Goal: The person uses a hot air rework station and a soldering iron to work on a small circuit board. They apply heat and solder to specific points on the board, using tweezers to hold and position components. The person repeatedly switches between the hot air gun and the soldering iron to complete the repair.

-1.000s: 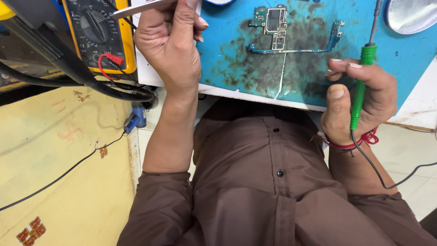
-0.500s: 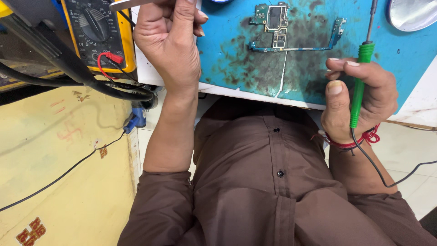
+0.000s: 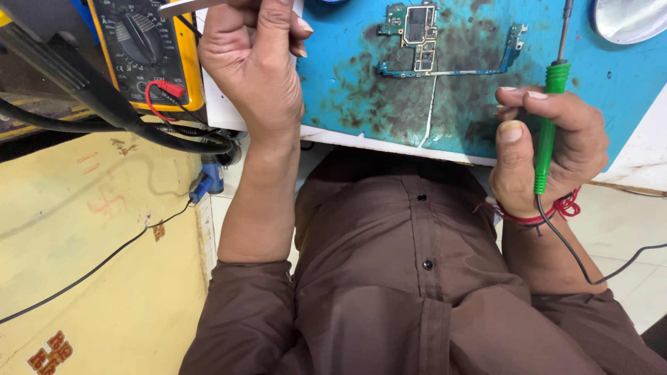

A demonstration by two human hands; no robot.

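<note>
In the head view, the right hand (image 3: pixel 549 149) sits at the near edge of the blue work mat (image 3: pixel 361 83), its grip clamped round the green handle of a soldering iron (image 3: pixel 547 125). The iron stands nearly upright in the picture, its metal shaft running up past the top edge, and its thin black cord (image 3: pixel 583 267) trails down over the wrist, which wears a red thread band (image 3: pixel 549 208). The thumb lies flat along the handle.

The left hand (image 3: pixel 253 66) is raised over the left border of the mat, its grip closed on a slim pale metal tool (image 3: pixel 184 7) whose end juts out leftward over the multimeter; what kind of tool it is cannot be told.

The small green circuit board (image 3: pixel 415 31) lies on the mat between the two hands, near the top, with a narrow strip branching off to the right. The mat around it is heavily stained dark.

A yellow multimeter (image 3: pixel 149 52) with a black dial stands left of the mat, a red plug in its lower socket. A thick black hose (image 3: pixel 104 111) crosses in front of it. Bottom left, a yellowish surface (image 3: pixel 76 229) bears faint reddish marks and a small orange-red label at its lower corner. A round mirror-like disc (image 3: pixel 629 17) sits at the top right. The counter (image 3: pixel 643 149) edge shows white beside the mat.
</note>
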